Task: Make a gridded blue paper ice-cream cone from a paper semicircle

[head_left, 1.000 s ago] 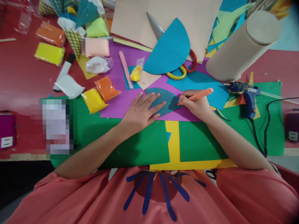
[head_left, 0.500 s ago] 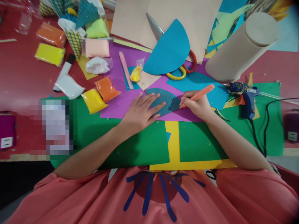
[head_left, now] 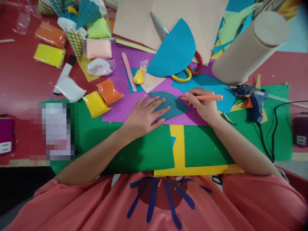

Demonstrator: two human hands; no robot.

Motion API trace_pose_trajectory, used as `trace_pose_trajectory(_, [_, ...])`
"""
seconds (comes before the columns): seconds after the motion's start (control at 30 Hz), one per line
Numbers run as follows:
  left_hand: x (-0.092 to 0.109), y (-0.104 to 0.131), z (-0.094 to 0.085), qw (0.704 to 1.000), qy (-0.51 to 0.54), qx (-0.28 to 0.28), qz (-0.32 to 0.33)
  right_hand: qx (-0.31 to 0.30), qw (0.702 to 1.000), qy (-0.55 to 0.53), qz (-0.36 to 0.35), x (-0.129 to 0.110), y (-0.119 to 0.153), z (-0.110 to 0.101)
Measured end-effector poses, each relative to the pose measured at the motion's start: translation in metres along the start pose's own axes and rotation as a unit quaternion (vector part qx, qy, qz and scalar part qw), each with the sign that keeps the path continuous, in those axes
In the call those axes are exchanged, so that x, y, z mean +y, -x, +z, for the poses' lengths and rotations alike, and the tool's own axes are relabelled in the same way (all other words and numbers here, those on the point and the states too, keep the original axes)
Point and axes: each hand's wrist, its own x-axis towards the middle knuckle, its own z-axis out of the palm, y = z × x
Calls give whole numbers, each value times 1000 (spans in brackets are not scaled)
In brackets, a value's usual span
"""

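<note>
My left hand (head_left: pixel 145 112) lies flat with its fingers spread over a blue paper piece (head_left: pixel 174 104) marked with a dark crisscross grid. Pinched in my right hand (head_left: pixel 203 106) is an orange pen (head_left: pixel 210 97), its tip at the upper right edge of the gridded piece. Purple paper (head_left: pixel 120 109) lies beneath the piece. Just beyond my hands, a plain blue paper piece (head_left: pixel 176 51) covers the middle of a pair of scissors (head_left: pixel 181 77) with red and yellow handles. A pink pen-like stick (head_left: pixel 129 72) rests by a small yellow clay lump (head_left: pixel 139 75).
Several clay packets, such as an orange one (head_left: pixel 109 91), lie at the left, near a marker (head_left: pixel 66 73) and gridded paper cones (head_left: pixel 74 43). At the right are a beige roll (head_left: pixel 240 54) and a glue gun (head_left: pixel 256 104) with its cord. Green sheets (head_left: pixel 144 150) lie in front.
My right hand has shifted the pen tip up and left along the gridded piece, and the pen now lies flatter. My left hand stays almost in place.
</note>
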Motion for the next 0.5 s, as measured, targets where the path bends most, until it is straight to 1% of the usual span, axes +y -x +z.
trace_pose_trajectory(0.17, [1, -1, -1, 1000, -4, 1, 0, -6, 1000, 3, -14, -1, -1, 1])
trace_pose_trajectory(0.4, [0, 0, 2, 999, -22, 32, 19, -3, 1000, 19, -5, -5, -1, 3])
trace_pose_trajectory(0.5, [0, 0, 2, 999, -31, 32, 23, -5, 1000, 26, -9, -5, -2, 3])
